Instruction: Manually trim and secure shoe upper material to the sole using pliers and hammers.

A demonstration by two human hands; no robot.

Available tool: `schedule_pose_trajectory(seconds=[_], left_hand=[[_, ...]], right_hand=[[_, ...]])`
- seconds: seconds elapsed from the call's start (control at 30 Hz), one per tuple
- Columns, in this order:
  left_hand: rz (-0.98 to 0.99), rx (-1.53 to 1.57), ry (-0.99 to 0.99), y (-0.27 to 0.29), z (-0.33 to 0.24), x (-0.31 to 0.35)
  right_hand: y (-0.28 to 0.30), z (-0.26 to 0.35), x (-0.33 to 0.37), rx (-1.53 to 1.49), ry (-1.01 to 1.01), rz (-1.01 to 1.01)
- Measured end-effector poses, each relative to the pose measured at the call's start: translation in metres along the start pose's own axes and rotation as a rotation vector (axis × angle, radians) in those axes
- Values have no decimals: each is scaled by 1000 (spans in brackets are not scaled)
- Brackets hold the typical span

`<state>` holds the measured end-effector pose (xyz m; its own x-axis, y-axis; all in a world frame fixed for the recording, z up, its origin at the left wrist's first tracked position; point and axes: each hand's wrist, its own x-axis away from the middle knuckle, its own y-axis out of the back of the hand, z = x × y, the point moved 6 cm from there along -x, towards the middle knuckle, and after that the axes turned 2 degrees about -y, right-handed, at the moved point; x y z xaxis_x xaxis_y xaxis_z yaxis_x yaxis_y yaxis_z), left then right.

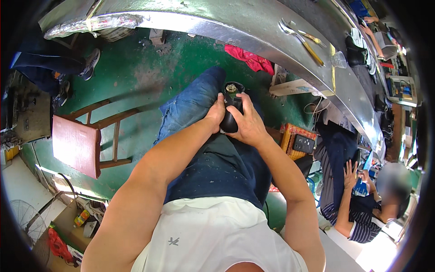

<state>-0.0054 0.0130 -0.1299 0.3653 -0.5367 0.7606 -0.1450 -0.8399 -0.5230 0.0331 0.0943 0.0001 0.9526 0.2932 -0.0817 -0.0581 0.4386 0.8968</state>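
Note:
A black shoe (pixel 229 123) with a smooth rounded toe is held over my lap, its toe pointing back toward me. My left hand (pixel 218 111) closes on its left side, with the thumb lying along the upper. From the right, my right hand (pixel 248 123) grips it, index finger and thumb parted across the top. Just beyond the hands is a dark round rim (pixel 234 85) with pale, crusted matter inside; whether it belongs to a separate pot, I cannot tell. The undersides of both hands are hidden.
A long metal bench (pixel 253 27) curves across the far side, carrying brushes (pixel 310 49) and a clear cup (pixel 338 60). A wooden stool (pixel 77 146) stands left on the green floor. Pink cloth (pixel 250 58) lies under the bench. A co-worker (pixel 349 195) sits at right; another person's legs (pixel 50 68) show far left.

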Motion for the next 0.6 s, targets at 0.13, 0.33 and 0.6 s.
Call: schedule_pose_trajectory(seconds=[0.13, 0.33, 0.6], left_hand=[[22, 2, -92, 5, -4, 3], [388, -142, -101, -36, -59, 87], [69, -1165, -1178, -73, -96, 202]], right_hand=[[9, 10, -9, -51, 28, -80], [83, 30, -24, -43, -13, -208], [209, 43, -34, -702, -217, -17]])
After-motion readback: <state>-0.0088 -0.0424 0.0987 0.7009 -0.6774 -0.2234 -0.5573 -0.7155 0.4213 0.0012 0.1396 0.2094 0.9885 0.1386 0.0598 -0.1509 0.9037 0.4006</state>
